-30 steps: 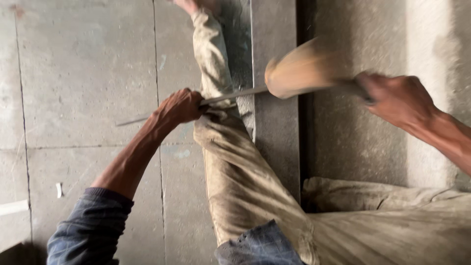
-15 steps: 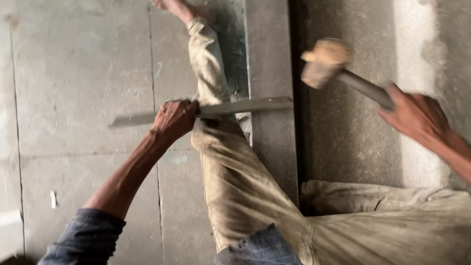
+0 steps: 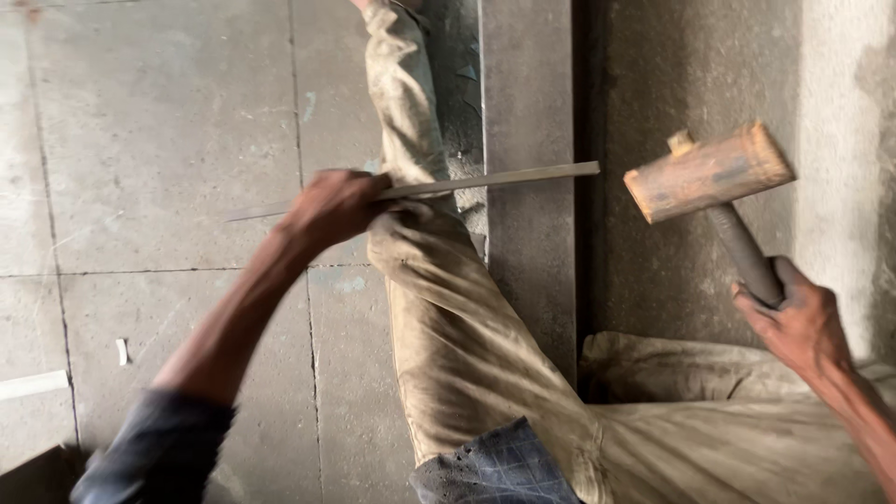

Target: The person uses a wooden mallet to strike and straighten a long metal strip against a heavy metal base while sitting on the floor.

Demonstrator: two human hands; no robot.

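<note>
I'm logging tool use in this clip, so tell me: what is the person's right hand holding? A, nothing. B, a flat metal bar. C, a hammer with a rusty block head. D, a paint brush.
C: the right hand has its grip around the dark handle of a hammer with a rusty orange block head, raised beside the end of the flat metal bar that the left hand holds.

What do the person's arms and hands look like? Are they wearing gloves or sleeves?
No gloves: both hands are bare. The left hand looks dusty, and its forearm is bare up to a dark blue-grey sleeve pushed up near the elbow. The right hand looks grimy with dust too, with a bare wrist and forearm; no sleeve shows on that side. No watch or rings can be seen.
</note>
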